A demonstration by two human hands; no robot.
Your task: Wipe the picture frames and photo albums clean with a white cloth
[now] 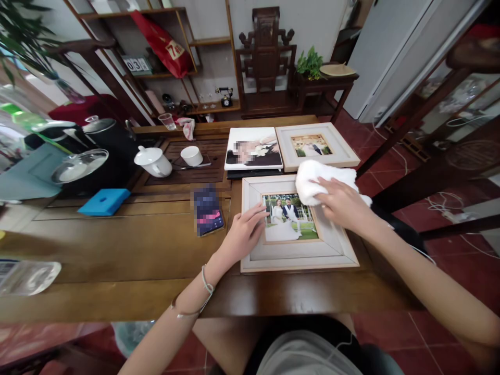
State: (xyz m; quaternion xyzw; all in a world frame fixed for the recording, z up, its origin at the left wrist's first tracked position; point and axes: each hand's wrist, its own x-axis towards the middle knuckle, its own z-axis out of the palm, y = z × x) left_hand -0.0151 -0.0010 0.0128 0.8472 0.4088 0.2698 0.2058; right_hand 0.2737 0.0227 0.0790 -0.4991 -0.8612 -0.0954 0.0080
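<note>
Just right of centre in the view, the framed photo (291, 224) is touched by the spread left hand (246, 235), nothing grasped, while a white cloth (318, 176) is held bunched by the right hand (340, 202); sideways slip could be caused by uneven cloth pressure.

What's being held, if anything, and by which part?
A white cloth, held at its near side by the right hand. The left hand rests on the nearest photo frame.

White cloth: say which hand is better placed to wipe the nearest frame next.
Likely the right hand: it holds the white cloth over that frame; the left hand holds no cloth.
</note>
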